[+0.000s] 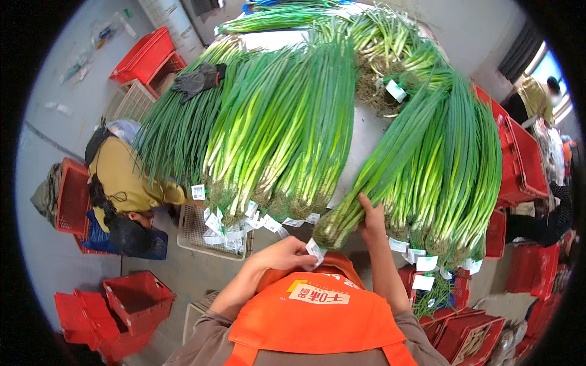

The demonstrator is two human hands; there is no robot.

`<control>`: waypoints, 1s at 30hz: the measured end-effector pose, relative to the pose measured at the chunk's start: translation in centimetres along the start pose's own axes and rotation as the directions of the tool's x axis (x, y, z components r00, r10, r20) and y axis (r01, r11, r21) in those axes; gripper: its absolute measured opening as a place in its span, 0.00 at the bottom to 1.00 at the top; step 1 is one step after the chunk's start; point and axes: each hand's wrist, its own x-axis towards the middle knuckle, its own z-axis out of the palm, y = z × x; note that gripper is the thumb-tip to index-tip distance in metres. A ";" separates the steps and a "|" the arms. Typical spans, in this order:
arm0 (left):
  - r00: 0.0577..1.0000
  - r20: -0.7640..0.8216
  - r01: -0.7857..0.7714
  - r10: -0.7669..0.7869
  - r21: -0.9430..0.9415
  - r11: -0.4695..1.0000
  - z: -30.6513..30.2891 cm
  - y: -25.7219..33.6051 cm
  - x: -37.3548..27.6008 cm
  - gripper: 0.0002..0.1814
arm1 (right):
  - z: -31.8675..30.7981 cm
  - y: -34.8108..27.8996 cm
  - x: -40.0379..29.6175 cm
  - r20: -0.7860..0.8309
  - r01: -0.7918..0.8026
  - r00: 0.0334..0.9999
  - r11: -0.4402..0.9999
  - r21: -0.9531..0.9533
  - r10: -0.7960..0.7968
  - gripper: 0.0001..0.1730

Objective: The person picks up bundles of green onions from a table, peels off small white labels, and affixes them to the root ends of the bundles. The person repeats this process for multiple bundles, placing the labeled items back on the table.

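Note:
My right hand (pixel 374 220) grips a bundle of green onions (pixel 341 226) low on its pale stems, with its muddy roots toward me. Between the fingers and thumb of my left hand (pixel 287 254) is a white label (pixel 315 250) at the root end of that bundle. Right of it, more green onion bundles (pixel 439 196) lie side by side, white tags (pixel 426 263) hanging off the table's near edge. Another row of bundles (pixel 284 123) covers the left half of the table (pixel 366 132), also with tags at the roots.
A black glove (pixel 199 82) rests on the leaves at left. A bent-over person (pixel 126 183) is close by on the left, beside a pale crate (pixel 215 249) holding white labels. Red crates (pixel 137 299) stand at lower left, and others (pixel 517 160) at right. Another person (pixel 538 98) is farther back.

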 end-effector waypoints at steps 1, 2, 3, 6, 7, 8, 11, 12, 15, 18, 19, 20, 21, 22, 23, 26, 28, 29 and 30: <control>0.999 -0.038 -0.026 0.025 -0.022 0.999 -0.3 -1.4 -0.8 0.12 | 0.6 0.1 -1.0 0.025 0.005 1.000 1.000 0.009 -0.005 0.19; 0.996 -0.077 -0.053 0.049 -0.043 0.998 -0.7 -3.5 -1.3 0.12 | 1.1 0.3 -1.9 0.049 0.009 0.999 1.000 0.019 -0.010 0.19; 0.991 -0.112 -0.083 0.075 -0.062 0.995 -1.1 -4.0 -1.9 0.12 | 1.1 0.5 -2.6 0.069 0.017 0.997 0.999 0.028 -0.018 0.20; 0.991 -0.134 0.024 -0.023 0.008 1.000 -1.7 -4.5 -3.9 0.12 | 2.7 1.0 -2.5 0.168 0.110 0.981 0.990 -0.093 -0.093 0.18; 0.990 -0.132 0.051 -0.050 0.003 0.999 -1.7 -4.9 -4.3 0.12 | 4.3 0.4 -2.8 0.184 0.129 0.978 0.976 -0.174 -0.097 0.17; 0.989 -0.142 0.037 -0.046 -0.065 0.997 -1.5 -5.7 -4.4 0.11 | 6.0 -0.2 -2.5 0.220 0.202 0.965 0.940 -0.274 -0.143 0.18; 0.996 -0.083 0.014 -0.014 0.008 1.000 -1.7 -4.6 -4.7 0.11 | 9.7 -1.1 1.5 0.397 0.362 0.905 0.770 -0.525 -0.155 0.29; 0.996 -0.051 0.067 -0.068 -0.015 0.998 -1.7 -4.1 -4.8 0.11 | 10.6 -1.6 2.1 0.445 0.434 0.885 0.591 -0.680 -0.139 0.30; 1.000 -0.006 -0.018 0.018 0.047 0.999 -2.1 -4.0 -5.4 0.13 | 12.6 -2.5 1.3 0.544 0.534 0.837 0.301 -0.790 -0.057 0.28; 0.982 0.002 -0.188 0.189 -0.067 0.980 -2.3 -2.9 -5.2 0.09 | 11.4 -1.3 1.1 0.613 0.605 0.785 0.322 -0.728 -0.088 0.21; 0.964 -0.027 -0.267 0.265 -0.101 0.958 -2.1 -2.3 -5.1 0.09 | 10.8 -0.7 1.0 0.639 0.633 0.761 0.350 -0.691 -0.114 0.20; 0.949 0.009 -0.311 0.314 -0.124 0.942 -2.2 -1.8 -4.7 0.10 | 10.2 -0.5 0.6 0.596 0.577 0.801 0.352 -0.737 -0.063 0.19; 0.951 0.043 -0.298 0.307 -0.147 0.943 -2.1 -1.1 -4.4 0.09 | 9.6 -0.2 0.2 0.551 0.517 0.835 0.355 -0.779 -0.006 0.18; 0.950 0.083 -0.285 0.302 -0.165 0.944 -2.0 -0.2 -4.0 0.09 | 8.9 0.0 -0.3 0.498 0.453 0.866 0.353 -0.818 0.044 0.18; 0.947 0.125 -0.272 0.297 -0.183 0.945 -1.8 0.5 -3.5 0.09 | 7.9 0.7 -0.4 0.552 0.482 0.820 0.339 -0.808 0.149 0.18; 0.924 0.234 -0.285 0.302 -0.107 0.953 -0.8 1.7 -1.8 0.08 | 5.3 1.0 -1.1 0.597 0.519 0.705 0.294 -0.802 0.384 0.18; 0.932 0.214 -0.299 0.291 0.004 0.954 -0.4 2.3 -0.7 0.09 | 4.9 -1.0 -3.0 0.529 0.474 0.716 0.238 -0.848 0.456 0.19; 0.957 0.151 -0.247 0.247 -0.015 0.969 -0.2 1.2 0.2 0.10 | 4.5 -1.2 -1.8 0.493 0.464 0.756 0.179 -0.868 0.431 0.21; 0.972 0.107 -0.207 0.210 -0.038 0.978 0.0 0.9 1.2 0.10 | 2.8 -1.0 -0.2 0.528 0.480 0.799 0.223 -0.848 0.289 0.21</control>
